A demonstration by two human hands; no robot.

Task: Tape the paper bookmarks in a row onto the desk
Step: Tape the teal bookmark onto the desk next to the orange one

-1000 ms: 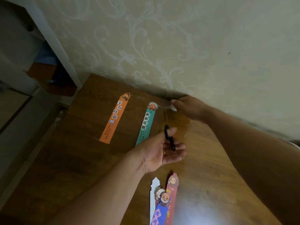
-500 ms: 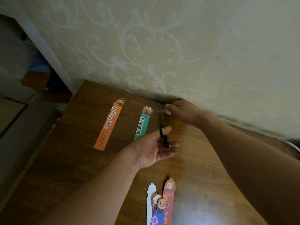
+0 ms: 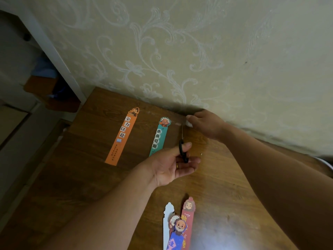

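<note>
Tape: a clear strip (image 3: 177, 123) runs from the top of the teal bookmark (image 3: 159, 139) to the right hand (image 3: 207, 124), whose curled fingers pinch its end.
Scissors: the scissors (image 3: 182, 150) are gripped by the left hand (image 3: 171, 166), with the blades pointing up at the strip.
Desk: on the desk (image 3: 90, 177), the orange bookmark (image 3: 122, 138) lies left of the teal one.
Foreground: a loose pile of bookmarks (image 3: 180, 226).

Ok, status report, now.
Left grip holds scissors, blades up at tape. Right grip pinches tape stretched from top of teal bookmark. Orange bookmark down beside it; spare bookmarks at near edge. Nothing blocking the cut.
</note>
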